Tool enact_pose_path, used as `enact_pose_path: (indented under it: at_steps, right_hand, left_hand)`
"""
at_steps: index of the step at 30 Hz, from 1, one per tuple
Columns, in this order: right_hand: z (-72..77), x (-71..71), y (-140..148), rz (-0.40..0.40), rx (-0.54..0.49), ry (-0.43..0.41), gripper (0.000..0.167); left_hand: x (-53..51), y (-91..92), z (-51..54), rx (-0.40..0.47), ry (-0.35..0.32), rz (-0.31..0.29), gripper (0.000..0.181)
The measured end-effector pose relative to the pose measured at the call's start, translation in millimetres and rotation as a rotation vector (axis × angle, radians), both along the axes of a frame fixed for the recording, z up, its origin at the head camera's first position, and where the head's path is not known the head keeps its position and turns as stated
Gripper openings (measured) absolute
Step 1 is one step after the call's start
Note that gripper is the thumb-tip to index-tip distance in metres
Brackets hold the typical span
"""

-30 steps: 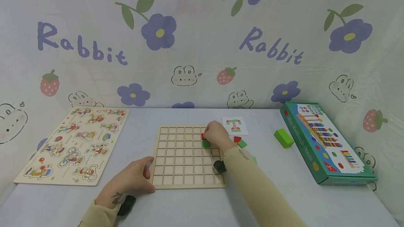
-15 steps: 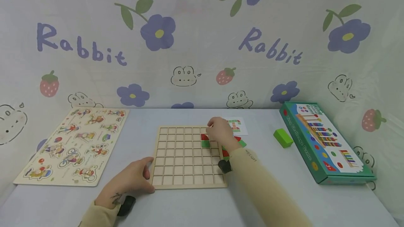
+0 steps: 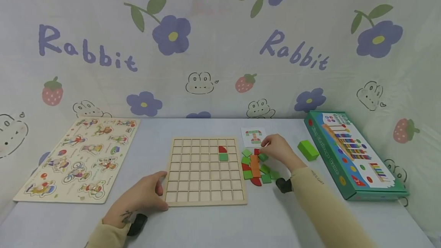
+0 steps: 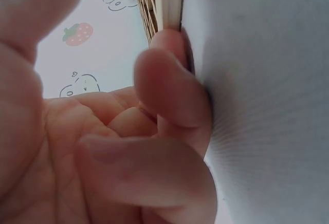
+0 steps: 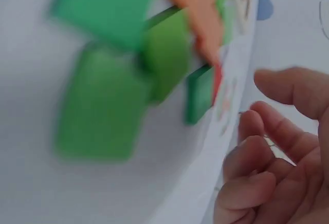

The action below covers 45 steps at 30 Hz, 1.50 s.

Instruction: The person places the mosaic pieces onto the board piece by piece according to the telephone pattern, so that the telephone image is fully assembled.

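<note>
The wooden grid board point(image 3: 195, 172) lies flat, with a red quarter-round piece point(image 3: 222, 149) and a green square point(image 3: 223, 157) one below the other in its upper right cells. My left hand point(image 3: 141, 194) rests against the board's left edge, thumb at the lower corner; the left wrist view has its fingers point(image 4: 169, 90) by the board's side. Over the loose pieces, among them orange ones point(image 3: 255, 165) and green ones point(image 3: 266, 178), hovers my right hand point(image 3: 280, 150). In the right wrist view that hand point(image 5: 288, 152) has its thumb apart from the fingers, nothing between them.
A printed pattern card point(image 3: 253, 137) lies behind the loose pieces. Farther right are a green block point(image 3: 308, 150) and a green game box point(image 3: 358, 156). A wooden picture board point(image 3: 77, 160) lies at the left, and a patterned cloth point(image 3: 213, 41) hangs behind the table.
My right hand has moved right, off the grid board to the loose pieces, uncovering the red piece in the grid. My left hand has stayed at the board's edge.
</note>
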State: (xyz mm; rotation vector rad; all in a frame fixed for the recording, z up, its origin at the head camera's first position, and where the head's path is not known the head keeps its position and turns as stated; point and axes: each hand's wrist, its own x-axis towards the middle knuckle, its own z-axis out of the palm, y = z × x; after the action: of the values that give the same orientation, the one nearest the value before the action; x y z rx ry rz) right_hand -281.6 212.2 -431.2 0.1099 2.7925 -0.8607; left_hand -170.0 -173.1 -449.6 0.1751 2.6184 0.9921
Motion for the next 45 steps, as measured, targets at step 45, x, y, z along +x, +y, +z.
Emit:
enact_pose_path:
  at_steps: [45]
  right_hand:
    - [1.3, -5.0, -100, 0.066, -0.374, 0.033, 0.028]
  left_hand:
    - [-6.2, -15.3, -6.9, 0.216, -0.091, -0.039, 0.101]
